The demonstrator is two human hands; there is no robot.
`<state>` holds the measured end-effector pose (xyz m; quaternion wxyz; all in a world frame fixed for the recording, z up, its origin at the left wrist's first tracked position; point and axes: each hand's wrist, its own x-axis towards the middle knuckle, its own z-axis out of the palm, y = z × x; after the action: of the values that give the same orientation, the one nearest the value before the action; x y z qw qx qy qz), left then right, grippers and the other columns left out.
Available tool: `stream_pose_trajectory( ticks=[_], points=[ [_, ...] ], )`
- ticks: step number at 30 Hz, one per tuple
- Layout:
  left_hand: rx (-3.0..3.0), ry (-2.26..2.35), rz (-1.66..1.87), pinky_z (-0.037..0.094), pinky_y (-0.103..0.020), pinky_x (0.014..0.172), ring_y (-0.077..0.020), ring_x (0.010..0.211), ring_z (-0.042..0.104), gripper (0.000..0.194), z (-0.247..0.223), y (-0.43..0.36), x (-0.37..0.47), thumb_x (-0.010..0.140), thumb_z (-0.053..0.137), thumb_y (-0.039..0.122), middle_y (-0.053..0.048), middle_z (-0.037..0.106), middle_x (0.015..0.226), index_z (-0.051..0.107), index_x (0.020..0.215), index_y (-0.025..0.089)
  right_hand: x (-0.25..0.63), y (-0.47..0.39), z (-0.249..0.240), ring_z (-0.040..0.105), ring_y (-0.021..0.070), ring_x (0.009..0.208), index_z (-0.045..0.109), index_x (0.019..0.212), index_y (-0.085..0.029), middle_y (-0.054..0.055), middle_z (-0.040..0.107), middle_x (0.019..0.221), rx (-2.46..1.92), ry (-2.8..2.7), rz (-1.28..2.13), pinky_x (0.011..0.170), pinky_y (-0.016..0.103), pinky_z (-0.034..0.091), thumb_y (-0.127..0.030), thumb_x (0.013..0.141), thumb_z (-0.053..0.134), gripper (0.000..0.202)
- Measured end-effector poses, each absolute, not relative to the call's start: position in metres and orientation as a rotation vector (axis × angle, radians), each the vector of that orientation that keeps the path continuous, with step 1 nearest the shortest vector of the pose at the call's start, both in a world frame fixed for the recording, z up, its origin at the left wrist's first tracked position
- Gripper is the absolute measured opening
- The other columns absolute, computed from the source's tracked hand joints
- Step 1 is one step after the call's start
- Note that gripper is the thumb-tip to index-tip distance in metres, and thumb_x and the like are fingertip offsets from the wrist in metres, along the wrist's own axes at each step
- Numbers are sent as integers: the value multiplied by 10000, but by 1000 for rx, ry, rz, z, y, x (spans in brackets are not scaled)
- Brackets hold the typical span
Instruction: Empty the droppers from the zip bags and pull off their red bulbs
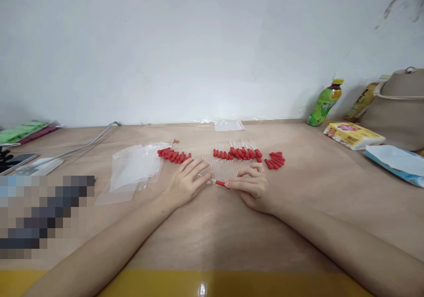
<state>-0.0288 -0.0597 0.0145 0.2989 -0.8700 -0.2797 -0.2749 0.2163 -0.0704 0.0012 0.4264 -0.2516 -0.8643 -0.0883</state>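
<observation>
My left hand [188, 181] rests low over the table, its thumb and fingertips closed on the pale end of a thin red-tipped stick [220, 183]. From the other side, my right hand [253, 186] pinches the stick's red end, with the remaining fingers curled above. Just behind both hands lies a row of clear thin sticks [225, 168], partly covered by the fingers. Beyond it are red-tipped white sticks [243, 152] in a row. One cluster of red tips [174, 156] sits by my left fingers, another cluster [275, 160] past my right hand.
Clear plastic bags [135, 167] lie flat at the left, near a grey cable [89, 141] and a phone [20, 162]. On the right stand a green bottle [325, 103], a yellow tissue pack [353, 135], a blue-white packet [395, 162] and a beige bag [394, 111]. A wall closes the back.
</observation>
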Motion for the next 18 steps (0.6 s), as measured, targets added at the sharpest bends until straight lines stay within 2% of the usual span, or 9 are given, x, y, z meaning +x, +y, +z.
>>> stream_pose_trajectory(
  ticks=[4, 8, 10, 15, 18],
  points=[
    [-2367, -684, -725, 434, -403, 930, -195, 1005, 571, 105, 14, -59, -30, 839, 542, 236, -28, 660, 986, 623, 899, 206, 215, -73, 3, 558, 142, 805, 628, 941, -265, -34, 693, 882, -635, -2221, -129, 842, 362, 279, -148, 788, 517, 223],
    [-2421, -655, -682, 436, -396, 923, -179, 967, 584, 121, 13, -60, -27, 853, 517, 231, -24, 667, 944, 608, 930, 208, 208, -77, 7, 542, 185, 860, 596, 994, -209, 33, 661, 951, -717, -2293, -56, 837, 378, 289, -319, 752, 567, 267],
    [-2429, -641, -696, 432, -389, 924, -170, 950, 593, 124, 12, -61, -25, 856, 513, 232, -24, 670, 933, 604, 936, 207, 203, -78, 7, 542, 191, 859, 593, 1007, -198, 49, 658, 946, -745, -2288, -111, 841, 386, 285, -378, 773, 553, 297],
    [-2461, -573, -741, 426, -362, 932, -154, 927, 607, 110, 10, -63, -22, 841, 538, 240, -7, 680, 876, 598, 927, 206, 195, -76, 4, 549, 160, 780, 627, 910, -218, 13, 680, 784, -721, -2270, -251, 821, 374, 283, -290, 847, 501, 158],
    [-2457, -522, -742, 437, -359, 927, -161, 940, 608, 116, 10, -63, -21, 827, 559, 230, -8, 684, 875, 596, 930, 192, 194, -76, 3, 542, 140, 703, 637, 832, -220, -10, 669, 678, -711, -2241, -274, 835, 377, 274, -299, 851, 509, 152]
  ],
)
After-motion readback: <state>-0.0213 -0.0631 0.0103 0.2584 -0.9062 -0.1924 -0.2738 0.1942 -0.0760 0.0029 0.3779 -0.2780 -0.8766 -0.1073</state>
